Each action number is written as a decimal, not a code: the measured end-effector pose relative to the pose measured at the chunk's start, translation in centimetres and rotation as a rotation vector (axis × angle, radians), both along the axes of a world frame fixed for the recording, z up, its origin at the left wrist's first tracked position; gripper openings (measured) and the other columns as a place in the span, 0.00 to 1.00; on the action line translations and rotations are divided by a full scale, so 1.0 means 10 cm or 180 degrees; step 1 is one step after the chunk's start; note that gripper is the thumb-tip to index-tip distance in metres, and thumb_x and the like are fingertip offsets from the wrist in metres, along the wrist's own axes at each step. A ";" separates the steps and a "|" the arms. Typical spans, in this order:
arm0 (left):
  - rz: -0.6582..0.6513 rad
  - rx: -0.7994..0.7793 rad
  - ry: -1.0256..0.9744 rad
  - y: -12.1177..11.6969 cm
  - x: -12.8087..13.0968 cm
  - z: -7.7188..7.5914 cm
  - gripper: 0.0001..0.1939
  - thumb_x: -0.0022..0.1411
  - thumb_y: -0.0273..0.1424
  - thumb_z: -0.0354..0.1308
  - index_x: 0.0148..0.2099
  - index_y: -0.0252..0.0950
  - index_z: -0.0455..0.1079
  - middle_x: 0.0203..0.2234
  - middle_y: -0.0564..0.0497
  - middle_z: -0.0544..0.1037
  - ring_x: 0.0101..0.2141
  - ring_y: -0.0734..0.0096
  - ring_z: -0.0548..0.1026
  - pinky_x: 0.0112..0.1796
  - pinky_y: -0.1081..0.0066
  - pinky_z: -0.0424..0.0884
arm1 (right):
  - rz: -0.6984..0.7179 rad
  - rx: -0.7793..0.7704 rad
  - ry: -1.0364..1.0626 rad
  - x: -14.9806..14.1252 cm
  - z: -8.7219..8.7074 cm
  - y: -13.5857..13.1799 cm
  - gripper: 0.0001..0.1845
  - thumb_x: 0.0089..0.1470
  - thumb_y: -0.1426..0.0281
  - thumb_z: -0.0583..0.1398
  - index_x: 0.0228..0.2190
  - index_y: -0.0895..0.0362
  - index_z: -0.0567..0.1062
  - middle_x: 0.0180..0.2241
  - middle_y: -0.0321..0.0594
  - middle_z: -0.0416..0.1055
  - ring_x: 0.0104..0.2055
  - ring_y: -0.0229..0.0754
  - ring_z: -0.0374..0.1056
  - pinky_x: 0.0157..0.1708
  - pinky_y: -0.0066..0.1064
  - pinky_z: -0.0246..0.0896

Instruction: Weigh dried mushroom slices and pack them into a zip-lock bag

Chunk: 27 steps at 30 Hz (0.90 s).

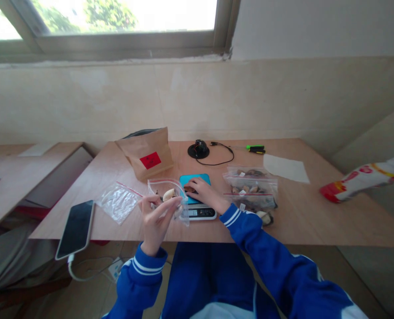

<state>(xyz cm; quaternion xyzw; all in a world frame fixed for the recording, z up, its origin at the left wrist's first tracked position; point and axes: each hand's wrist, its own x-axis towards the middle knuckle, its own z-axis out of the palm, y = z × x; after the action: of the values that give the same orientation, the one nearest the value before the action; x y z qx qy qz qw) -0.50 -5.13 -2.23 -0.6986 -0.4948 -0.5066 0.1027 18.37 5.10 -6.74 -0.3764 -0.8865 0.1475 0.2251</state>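
Observation:
My left hand (157,217) is raised above the table's front edge and pinches the rim of a clear zip bag (170,195) with a pale piece inside. My right hand (202,190) rests on the blue platform of a small scale (197,195), fingers curled over a small brown piece that I cannot name. The scale's white display strip (202,213) faces me. An empty zip bag (117,201) lies flat to the left of my left hand.
A stack of filled zip bags (252,190) lies right of the scale. A brown paper bag with a red label (148,155), a black cabled device (198,149), a green-handled tool (256,148), a white sheet (286,168) and a phone (76,228) lie on the wooden table (316,221).

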 end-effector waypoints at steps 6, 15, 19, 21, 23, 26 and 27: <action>-0.0045 -0.0037 0.0013 0.02 0.07 -0.03 0.08 0.63 0.34 0.58 0.41 0.47 0.79 0.30 0.53 0.62 0.31 0.74 0.65 0.39 0.65 0.64 | -0.0423 -0.0048 0.0404 0.09 0.03 0.14 0.10 0.57 0.78 0.58 0.40 0.59 0.77 0.42 0.46 0.75 0.45 0.44 0.70 0.49 0.37 0.63; -0.0015 -0.0124 -0.0095 0.04 0.08 -0.01 0.08 0.63 0.36 0.58 0.41 0.47 0.79 0.30 0.53 0.62 0.32 0.73 0.65 0.40 0.65 0.64 | -0.0357 -0.0166 0.0506 0.20 -0.01 0.12 0.14 0.54 0.75 0.62 0.44 0.60 0.75 0.44 0.50 0.74 0.49 0.47 0.69 0.51 0.42 0.63; 0.0002 -0.0141 -0.0081 0.02 0.07 0.01 0.09 0.64 0.37 0.57 0.41 0.47 0.79 0.29 0.53 0.63 0.32 0.73 0.65 0.40 0.64 0.63 | -0.0460 -0.0275 0.0511 0.18 0.01 0.08 0.16 0.52 0.78 0.62 0.45 0.63 0.74 0.45 0.52 0.73 0.49 0.48 0.69 0.52 0.44 0.61; -0.0036 -0.0153 -0.0102 0.00 0.09 0.01 0.09 0.63 0.36 0.57 0.42 0.47 0.78 0.30 0.53 0.62 0.32 0.73 0.65 0.40 0.64 0.63 | -0.0587 -0.0401 0.0566 0.18 0.05 0.08 0.18 0.50 0.79 0.63 0.45 0.63 0.74 0.45 0.53 0.74 0.49 0.50 0.69 0.52 0.44 0.62; -0.0066 -0.0187 -0.0130 -0.02 0.12 0.01 0.09 0.63 0.35 0.57 0.42 0.47 0.78 0.30 0.53 0.62 0.32 0.73 0.65 0.39 0.65 0.63 | -0.0733 -0.0504 0.0824 0.18 0.13 0.08 0.18 0.49 0.78 0.64 0.44 0.61 0.74 0.45 0.50 0.75 0.48 0.49 0.70 0.51 0.43 0.63; -0.0109 -0.0258 -0.0111 -0.01 0.20 0.00 0.09 0.64 0.36 0.57 0.42 0.47 0.79 0.30 0.53 0.62 0.32 0.72 0.65 0.40 0.64 0.64 | -0.0885 -0.0519 0.1771 0.14 0.36 0.06 0.16 0.51 0.72 0.64 0.44 0.58 0.74 0.45 0.45 0.75 0.47 0.45 0.71 0.49 0.39 0.65; -0.0137 -0.0276 -0.0098 0.00 0.23 -0.01 0.09 0.64 0.36 0.57 0.42 0.47 0.79 0.30 0.53 0.62 0.32 0.72 0.65 0.41 0.64 0.64 | -0.0895 -0.0515 0.2132 0.11 0.47 0.05 0.16 0.51 0.71 0.64 0.44 0.57 0.74 0.46 0.44 0.75 0.47 0.43 0.71 0.48 0.37 0.65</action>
<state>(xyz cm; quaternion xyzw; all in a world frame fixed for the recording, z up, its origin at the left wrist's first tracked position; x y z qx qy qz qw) 1.81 -5.17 -2.29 -0.7050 -0.5027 -0.4974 0.0538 19.48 5.56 -2.08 -0.4419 -0.6888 0.2997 0.4904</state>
